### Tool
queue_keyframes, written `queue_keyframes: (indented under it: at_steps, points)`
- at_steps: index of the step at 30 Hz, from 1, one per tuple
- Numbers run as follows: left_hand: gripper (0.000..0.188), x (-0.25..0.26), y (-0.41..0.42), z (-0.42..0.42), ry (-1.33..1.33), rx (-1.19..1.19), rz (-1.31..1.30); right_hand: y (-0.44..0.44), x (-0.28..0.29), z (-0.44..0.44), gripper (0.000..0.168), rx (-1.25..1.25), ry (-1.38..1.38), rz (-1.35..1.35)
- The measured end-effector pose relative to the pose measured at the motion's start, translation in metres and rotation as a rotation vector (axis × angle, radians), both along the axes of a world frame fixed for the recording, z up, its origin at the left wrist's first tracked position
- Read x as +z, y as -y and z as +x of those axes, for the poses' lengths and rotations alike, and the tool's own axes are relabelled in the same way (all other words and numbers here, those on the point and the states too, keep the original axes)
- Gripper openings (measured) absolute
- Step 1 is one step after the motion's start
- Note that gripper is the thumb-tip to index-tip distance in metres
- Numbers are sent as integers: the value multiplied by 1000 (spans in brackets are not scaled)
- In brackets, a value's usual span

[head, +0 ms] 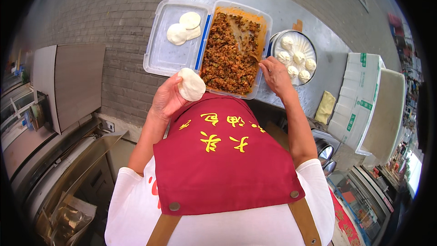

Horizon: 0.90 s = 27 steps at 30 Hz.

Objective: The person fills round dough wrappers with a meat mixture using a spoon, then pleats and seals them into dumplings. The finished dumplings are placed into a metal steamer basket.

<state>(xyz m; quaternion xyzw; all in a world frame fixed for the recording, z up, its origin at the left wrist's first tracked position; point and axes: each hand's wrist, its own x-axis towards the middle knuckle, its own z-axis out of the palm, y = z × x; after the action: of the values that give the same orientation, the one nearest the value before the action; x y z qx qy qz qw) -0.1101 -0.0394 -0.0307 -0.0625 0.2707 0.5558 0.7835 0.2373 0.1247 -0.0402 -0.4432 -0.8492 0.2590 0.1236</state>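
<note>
A round dough wrapper [191, 84] rests on the fingers of my left hand [169, 95], with the thumb over its edge. My right hand [276, 75] grips a small filling spatula [254, 57] at the right wall of a clear plastic box [268, 24]. The tool's tip reaches into the chopped brown-orange filling [225, 58], and most of its handle is hidden by my fingers. Left of the filling, several dough wrappers [177, 34] lie overlapping in the clear lid [160, 54]. Several pleated buns [298, 57] sit apart in a round steamer tray [309, 42] beyond my right hand.
The box and steamer stand on a metal table [327, 37]. A folded yellowish cloth [325, 107] lies near its right edge, beside a white foam box [355, 99] bearing green tape. A maroon apron [228, 174] covers my front. Grey brick paving [126, 34] borders the table.
</note>
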Motion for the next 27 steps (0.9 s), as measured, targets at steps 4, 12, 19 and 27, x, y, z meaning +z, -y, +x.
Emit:
queue_keyframes:
  at_steps: [4, 12, 19, 27]
  points:
    - [40, 1, 8, -1, 85, 66, -63, 29, -2, 9, 13, -82, -96, -107]
    - [50, 6, -3, 16, 85, 19, -60, 37, -32, 33, 23, -577, -622, -671]
    - [49, 9, -32, 34, 94, -9, -13, 38, -47, 47, 25, -668, -815, -852]
    - [49, 0, -44, 44, 9, -10, -77, 44, -61, 57, 21, -785, -1039, -978]
